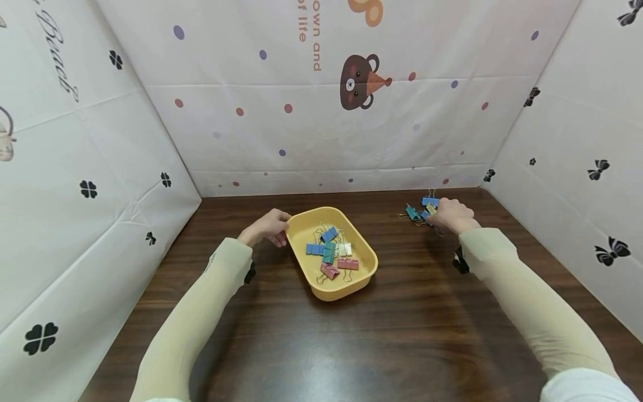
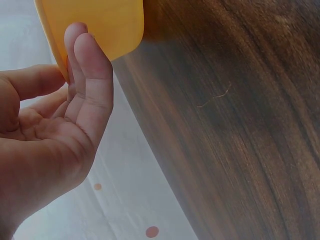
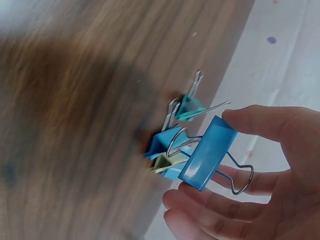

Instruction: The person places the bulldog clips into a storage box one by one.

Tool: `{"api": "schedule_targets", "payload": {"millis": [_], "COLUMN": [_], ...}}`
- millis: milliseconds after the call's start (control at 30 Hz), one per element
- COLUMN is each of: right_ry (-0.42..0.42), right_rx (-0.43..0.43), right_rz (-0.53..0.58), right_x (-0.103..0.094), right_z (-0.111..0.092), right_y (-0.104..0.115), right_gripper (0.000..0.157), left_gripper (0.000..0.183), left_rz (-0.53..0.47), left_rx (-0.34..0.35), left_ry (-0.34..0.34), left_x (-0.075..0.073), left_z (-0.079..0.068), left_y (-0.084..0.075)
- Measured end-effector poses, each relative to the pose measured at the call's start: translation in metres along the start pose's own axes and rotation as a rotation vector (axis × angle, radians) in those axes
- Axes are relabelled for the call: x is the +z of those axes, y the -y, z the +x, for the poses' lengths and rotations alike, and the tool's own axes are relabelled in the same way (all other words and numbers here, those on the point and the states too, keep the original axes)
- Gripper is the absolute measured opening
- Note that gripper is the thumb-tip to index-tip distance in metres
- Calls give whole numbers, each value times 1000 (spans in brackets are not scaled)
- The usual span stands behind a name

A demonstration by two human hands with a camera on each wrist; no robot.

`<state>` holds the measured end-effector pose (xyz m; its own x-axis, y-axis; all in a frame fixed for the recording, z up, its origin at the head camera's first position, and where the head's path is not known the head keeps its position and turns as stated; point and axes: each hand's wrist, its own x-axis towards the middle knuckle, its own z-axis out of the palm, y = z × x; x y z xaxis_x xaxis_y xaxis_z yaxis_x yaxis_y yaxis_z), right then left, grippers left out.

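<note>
My left hand (image 1: 268,226) pinches the left rim of a yellow plastic tray (image 1: 369,265). In the left wrist view its thumb and fingers lie on either side of the tray wall (image 2: 112,30). Inside the tray are several binder clips: blue (image 1: 315,249), teal (image 1: 329,252), pale yellow (image 1: 344,250) and pink (image 1: 348,263). My right hand (image 1: 454,216), at the back right of the table, holds a blue binder clip (image 3: 208,152) between thumb and fingers. Just beyond that clip, a teal clip (image 3: 189,108), another blue clip (image 3: 161,143) and a yellow-green clip (image 3: 162,163) lie close together.
The dark wood table (image 1: 321,340) has white printed sheeting (image 1: 321,134) standing behind it and at both sides. The small clip pile lies near the back sheet, right of the tray.
</note>
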<state>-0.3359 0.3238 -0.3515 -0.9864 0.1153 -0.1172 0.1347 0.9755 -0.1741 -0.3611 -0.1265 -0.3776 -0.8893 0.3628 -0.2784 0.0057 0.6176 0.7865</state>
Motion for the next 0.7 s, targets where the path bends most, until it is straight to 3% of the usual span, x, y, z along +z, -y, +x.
{"api": "schedule_targets", "payload": {"millis": [700], "right_ry": [-8], "right_rx": [-129], "right_rz": [-16], "right_x": [-16], "right_z": [-15], "right_y": [65], "right_gripper": [41], "left_gripper": [45], "left_rz": [-2], "left_rx": [6], "left_ry": [7], "left_x": [-1], "left_z": [4], "left_y": [4]}}
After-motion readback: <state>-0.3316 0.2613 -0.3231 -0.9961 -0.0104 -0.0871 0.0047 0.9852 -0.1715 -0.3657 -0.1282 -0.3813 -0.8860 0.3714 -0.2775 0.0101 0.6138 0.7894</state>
